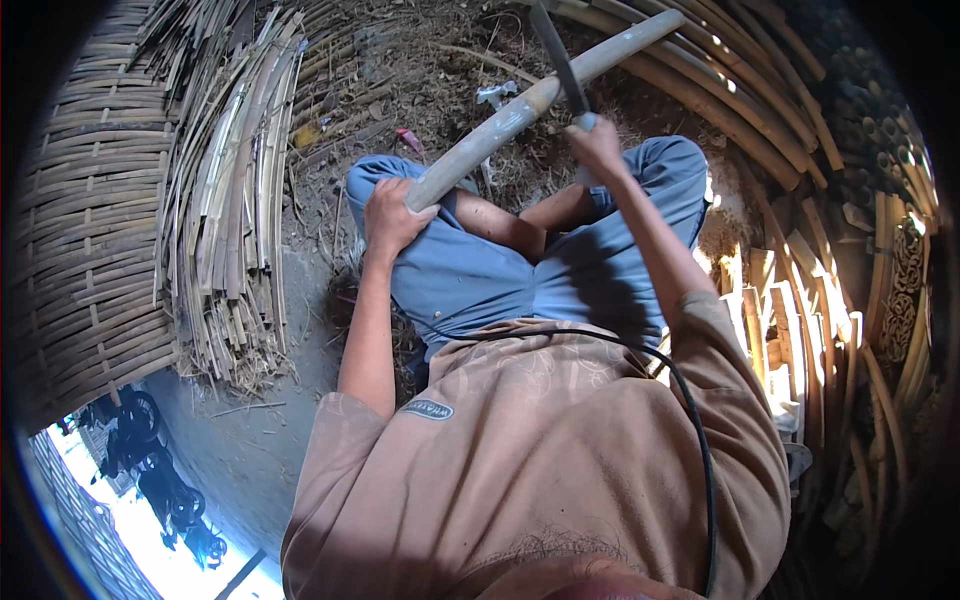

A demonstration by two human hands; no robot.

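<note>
I sit cross-legged with a bamboo pole (490, 128) slanting from my lap up to the far right. Its near end is wrapped by my left hand (393, 215) over my left knee. A long-bladed knife (561, 62) is held by its handle in my right hand (597, 152), above my right knee. The dark blade crosses the pole in this view, near a joint; whether it touches the bamboo I cannot tell. My right palm and part of the handle are hidden by the fingers.
A bundle of split bamboo strips (235, 190) lies at left beside a woven bamboo panel (95, 210). Long bamboo poles (725, 105) curve along the far right; cut bamboo pieces (790, 330) stand at right. Shavings (425, 75) litter the ground. A black cable (690, 400) crosses my shirt.
</note>
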